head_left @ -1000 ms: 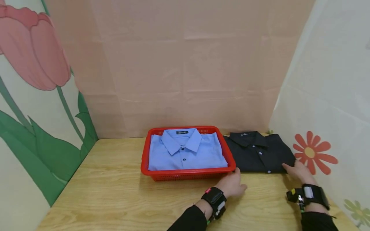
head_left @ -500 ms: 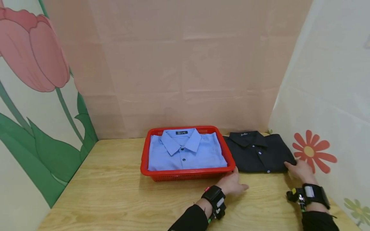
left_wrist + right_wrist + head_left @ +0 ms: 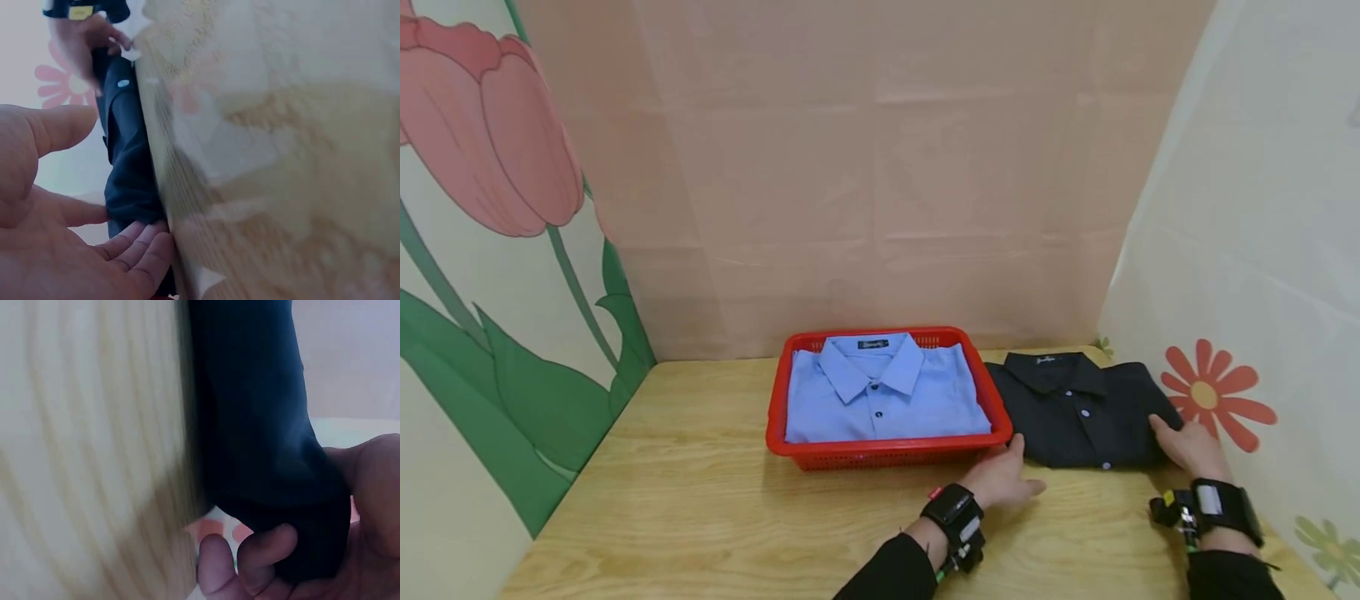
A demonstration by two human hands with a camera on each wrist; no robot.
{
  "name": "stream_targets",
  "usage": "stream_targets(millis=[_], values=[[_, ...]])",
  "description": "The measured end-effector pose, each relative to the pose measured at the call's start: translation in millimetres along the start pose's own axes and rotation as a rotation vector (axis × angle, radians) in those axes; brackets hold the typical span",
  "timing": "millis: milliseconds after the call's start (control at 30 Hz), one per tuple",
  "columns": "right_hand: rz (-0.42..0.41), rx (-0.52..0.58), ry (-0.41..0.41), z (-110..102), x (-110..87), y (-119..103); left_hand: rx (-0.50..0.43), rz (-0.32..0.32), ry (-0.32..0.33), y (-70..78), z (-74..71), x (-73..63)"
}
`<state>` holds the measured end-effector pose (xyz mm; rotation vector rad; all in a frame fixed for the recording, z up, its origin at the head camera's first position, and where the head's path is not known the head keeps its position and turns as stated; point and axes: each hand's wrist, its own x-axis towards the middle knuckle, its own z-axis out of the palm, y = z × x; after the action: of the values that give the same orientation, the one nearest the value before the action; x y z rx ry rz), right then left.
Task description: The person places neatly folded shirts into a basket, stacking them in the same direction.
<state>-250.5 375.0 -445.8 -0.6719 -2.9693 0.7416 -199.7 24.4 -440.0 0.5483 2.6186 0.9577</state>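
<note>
A folded black shirt (image 3: 1078,412) lies on the table to the right of the red basket. My right hand (image 3: 1193,448) grips its right front corner; in the right wrist view, curled fingers (image 3: 265,550) wrap the dark cloth (image 3: 256,412) from below. My left hand (image 3: 1000,477) is at the basket's front right corner, by the shirt's left front edge. In the left wrist view its thumb stands apart, while the fingertips (image 3: 153,247) touch the lower edge of the black shirt (image 3: 128,137). The red basket (image 3: 880,448) holds a folded light blue shirt (image 3: 887,408), collar at the back.
The wooden table (image 3: 685,500) stretches to the left and in front of the basket. A pinkish backdrop (image 3: 865,183) rises behind it. On the right stands a white wall sheet (image 3: 1262,250) with printed flowers, close to my right hand.
The black shirt has slid toward me and slightly right, its right corner in my right hand's grip, which also moved a little right. My left hand and the basket have barely moved.
</note>
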Motion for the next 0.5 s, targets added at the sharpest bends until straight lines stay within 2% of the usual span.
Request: stream_targets(millis=[133, 300, 400, 500], values=[[-0.018, -0.020, 0.033, -2, -2.9, 10, 0.137, 0.018, 0.026, 3.7, 3.2, 0.5], [-0.008, -0.072, 0.047, 1, 0.4, 13, 0.299, 0.050, 0.101, 7.5, 9.9, 1.5], [-0.027, -0.062, 0.055, 3, 0.9, 14, 0.318, 0.040, 0.128, 10.1, 12.3, 1.2], [-0.053, -0.040, 0.022, 1, 0.4, 12, 0.305, 0.021, 0.135, 10.9, 11.1, 1.6]])
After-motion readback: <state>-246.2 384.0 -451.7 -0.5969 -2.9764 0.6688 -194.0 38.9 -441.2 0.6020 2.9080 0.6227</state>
